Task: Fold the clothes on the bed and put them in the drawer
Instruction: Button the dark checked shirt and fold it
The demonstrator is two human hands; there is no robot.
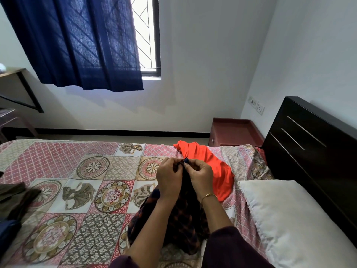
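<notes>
- Head view is showing a dark checked garment [179,219] lying on the near part of the bed [58,151], its top edge raised between both hands.
- Left hand [169,177] and right hand [201,177] are pinching that edge together; each grip is narrow, holding cloth.
- Folding is seemingly just starting; next, the hands likely need spreading apart to straighten it.
- Farther right, an orange garment [210,165] is waiting beside the pillow [289,219].
- Beyond, a reddish bedside cabinet [235,132] is standing, possibly holding the drawer.

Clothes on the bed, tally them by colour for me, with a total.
Orange garment: 1
Dark checked garment, held up by left hand and right hand: 1
Dark brown garment: 1
Navy garment: 1
Total: 4
</notes>
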